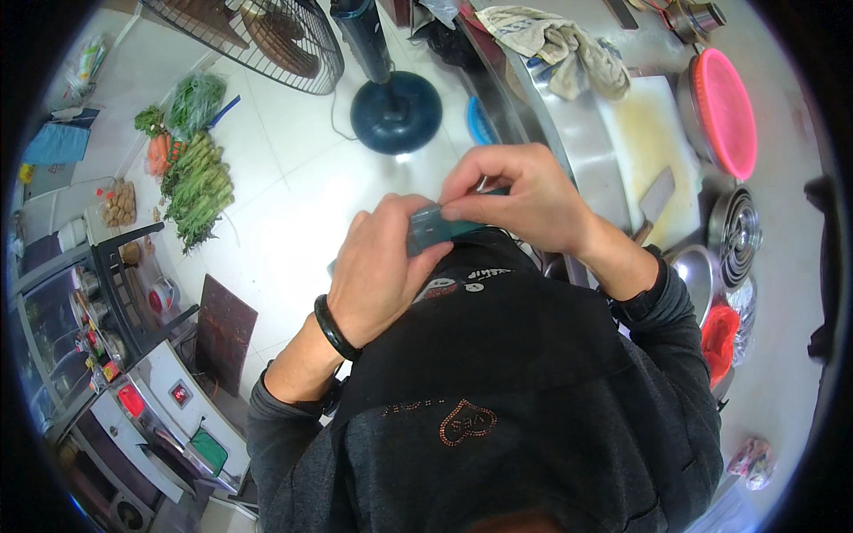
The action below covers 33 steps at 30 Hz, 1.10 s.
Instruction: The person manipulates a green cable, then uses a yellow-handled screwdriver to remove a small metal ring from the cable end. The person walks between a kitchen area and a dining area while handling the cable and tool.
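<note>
Packet (428,233) of blue-grey plastic: sits squeezed between the thumb and fingers of the left hand (371,258), in front of the chest. Pinched narrowly at its right end by the thumb and forefinger of the right hand (533,197). Well right of the fingers, knife (657,194) on cutting board (653,120).

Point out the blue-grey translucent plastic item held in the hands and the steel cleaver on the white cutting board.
Blue-grey translucent plastic item (426,233): head view, its uncovered left part.
Steel cleaver (657,194): head view, the broad blade.
</note>
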Each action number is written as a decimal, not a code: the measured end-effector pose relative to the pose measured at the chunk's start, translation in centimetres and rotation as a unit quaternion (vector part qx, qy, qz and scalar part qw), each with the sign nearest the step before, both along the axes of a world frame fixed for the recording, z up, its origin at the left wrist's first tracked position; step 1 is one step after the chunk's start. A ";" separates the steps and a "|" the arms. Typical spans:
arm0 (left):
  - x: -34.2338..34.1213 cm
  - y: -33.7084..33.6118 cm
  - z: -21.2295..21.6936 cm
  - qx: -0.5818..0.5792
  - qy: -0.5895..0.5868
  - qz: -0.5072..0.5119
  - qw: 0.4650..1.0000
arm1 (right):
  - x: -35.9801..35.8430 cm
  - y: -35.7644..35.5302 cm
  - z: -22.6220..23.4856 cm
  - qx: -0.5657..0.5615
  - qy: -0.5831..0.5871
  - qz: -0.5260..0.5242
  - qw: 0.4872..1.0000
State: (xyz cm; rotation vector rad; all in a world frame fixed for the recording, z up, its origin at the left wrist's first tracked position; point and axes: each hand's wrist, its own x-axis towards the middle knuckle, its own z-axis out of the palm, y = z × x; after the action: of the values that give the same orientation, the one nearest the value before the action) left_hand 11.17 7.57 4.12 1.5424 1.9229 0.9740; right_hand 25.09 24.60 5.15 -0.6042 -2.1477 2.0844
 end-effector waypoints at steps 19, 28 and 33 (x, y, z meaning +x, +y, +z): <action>-2.2 1.5 -0.4 -0.082 -0.484 -0.087 0.867 | 0.9 2.2 -1.5 -0.072 0.016 0.011 0.997; 2.6 10.6 0.0 0.017 -0.401 -0.164 0.901 | 7.5 9.8 2.4 0.038 0.028 -0.025 0.999; 6.0 15.4 -0.1 -0.008 -0.397 -0.180 0.900 | 11.6 12.8 1.2 -0.009 0.049 -0.069 0.996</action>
State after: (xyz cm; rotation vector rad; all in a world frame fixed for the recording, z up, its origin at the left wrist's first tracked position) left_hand 17.14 22.99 3.97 1.1533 1.0299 1.1652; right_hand 36.70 37.36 6.36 -0.6200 -1.9760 2.0198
